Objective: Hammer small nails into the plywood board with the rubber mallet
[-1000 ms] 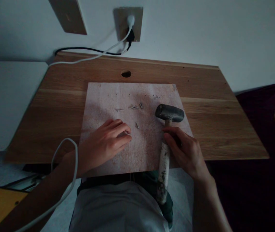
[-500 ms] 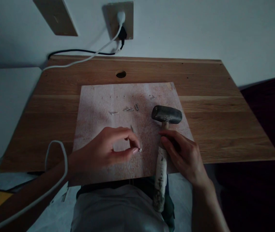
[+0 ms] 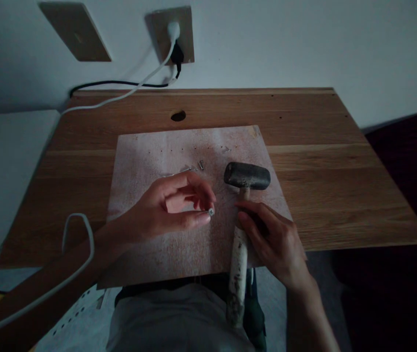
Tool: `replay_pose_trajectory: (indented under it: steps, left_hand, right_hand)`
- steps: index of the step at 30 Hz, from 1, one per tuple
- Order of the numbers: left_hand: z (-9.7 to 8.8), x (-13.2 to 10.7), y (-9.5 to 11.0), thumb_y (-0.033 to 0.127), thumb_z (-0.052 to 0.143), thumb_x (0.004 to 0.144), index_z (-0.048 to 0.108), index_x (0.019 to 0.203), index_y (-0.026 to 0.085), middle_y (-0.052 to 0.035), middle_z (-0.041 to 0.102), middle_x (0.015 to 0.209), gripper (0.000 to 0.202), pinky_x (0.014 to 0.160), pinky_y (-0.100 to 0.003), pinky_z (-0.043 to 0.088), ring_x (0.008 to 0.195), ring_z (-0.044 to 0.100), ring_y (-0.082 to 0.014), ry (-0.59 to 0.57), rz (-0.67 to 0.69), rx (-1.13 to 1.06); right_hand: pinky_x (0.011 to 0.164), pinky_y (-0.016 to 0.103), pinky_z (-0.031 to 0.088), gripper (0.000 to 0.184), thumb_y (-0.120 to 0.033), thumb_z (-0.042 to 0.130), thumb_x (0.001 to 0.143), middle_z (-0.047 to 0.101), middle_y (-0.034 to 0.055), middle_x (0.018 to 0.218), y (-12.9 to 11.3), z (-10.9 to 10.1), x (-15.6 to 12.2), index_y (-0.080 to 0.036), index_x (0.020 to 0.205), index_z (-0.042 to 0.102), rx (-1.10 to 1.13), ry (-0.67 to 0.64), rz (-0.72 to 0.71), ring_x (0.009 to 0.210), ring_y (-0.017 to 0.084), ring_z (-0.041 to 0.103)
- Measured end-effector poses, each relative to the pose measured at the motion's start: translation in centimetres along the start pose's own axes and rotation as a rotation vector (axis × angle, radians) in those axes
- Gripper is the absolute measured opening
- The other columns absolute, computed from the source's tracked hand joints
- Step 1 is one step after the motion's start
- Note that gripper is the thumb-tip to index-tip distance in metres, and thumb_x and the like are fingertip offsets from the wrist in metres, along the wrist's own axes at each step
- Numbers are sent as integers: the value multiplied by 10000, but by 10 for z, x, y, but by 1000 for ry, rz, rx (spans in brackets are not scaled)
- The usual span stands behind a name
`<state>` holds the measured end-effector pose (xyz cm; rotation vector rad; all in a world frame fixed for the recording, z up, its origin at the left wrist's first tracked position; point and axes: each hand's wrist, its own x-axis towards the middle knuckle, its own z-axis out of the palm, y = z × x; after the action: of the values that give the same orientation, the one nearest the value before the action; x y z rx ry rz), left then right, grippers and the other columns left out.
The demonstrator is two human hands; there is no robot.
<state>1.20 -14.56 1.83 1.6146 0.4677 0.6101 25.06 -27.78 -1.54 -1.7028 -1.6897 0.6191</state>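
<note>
Between thumb and fingers, my left hand (image 3: 173, 208) pinches a small cross-head screw (image 3: 211, 211), its head facing up toward me. My right hand (image 3: 270, 232) grips a mallet (image 3: 247, 176) high on its worn white handle, near the black head. The mallet head is over the right part of a thin, pale, scuffed board (image 3: 194, 254). Several loose screws (image 3: 201, 165) lie on the board beyond my left hand, which partly hides some of them. A row of small holes runs along the board's far edge, with a screw (image 3: 226, 149) near its right end.
The board rests on a wooden desk (image 3: 340, 195) and overhangs its front edge. A cable hole (image 3: 178, 116) is near the back. White and black cords run from a wall socket (image 3: 173, 36); a white cord (image 3: 93, 244) crosses my left forearm.
My left hand has risen slightly from the board, its fingers less tightly curled, turning the screw's head toward me. My right hand keeps its hold on the mallet. The view has shifted slightly.
</note>
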Motion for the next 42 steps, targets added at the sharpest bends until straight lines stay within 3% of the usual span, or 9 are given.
replay_pose_trajectory:
  steps: [6,22,26,33,38,42]
  left_hand:
    - [3,9,-1,280,800,914,667,1021,190,-60,766,952,193,764,-314,610,858,749,-176,1,-82,-124]
    - [1,11,-13,313,722,988,675,1013,194,-36,775,862,131,728,-329,636,740,777,-182,8,-91,-190]
    - [2,13,-10,324,761,956,687,980,189,-27,761,846,156,680,-284,613,703,755,-162,17,-152,-273]
    - [5,15,-11,331,868,909,748,913,176,-5,723,828,195,662,-206,570,686,714,-112,78,-184,-441]
    - [1,12,-14,325,889,892,768,949,187,-21,736,889,192,742,-231,585,779,713,-129,120,-202,-396]
    - [-11,25,-4,247,930,795,760,928,205,2,714,864,220,748,-233,556,796,654,-127,235,-154,-322]
  right_hand:
    - [737,319,645,264,-321,549,1136,821,80,1062,0,0,0,-216,1247,764,20,0,-1,896,218,811]
    - [754,293,629,253,-269,568,1134,798,57,1013,-1,1,1,-181,1253,773,39,13,-21,854,174,787]
    - [724,298,622,251,-267,565,1129,798,54,985,-1,1,1,-183,1231,780,26,17,-20,822,178,786]
    - [721,273,614,242,-249,577,1119,795,53,972,-2,1,2,-175,1213,787,49,29,-29,810,169,784]
    - [733,275,606,221,-263,593,1117,804,45,992,-1,2,1,-202,1200,788,36,39,-7,838,173,794]
    - [749,275,609,217,-287,583,1120,813,46,992,0,4,1,-208,1166,779,29,56,-4,854,183,804]
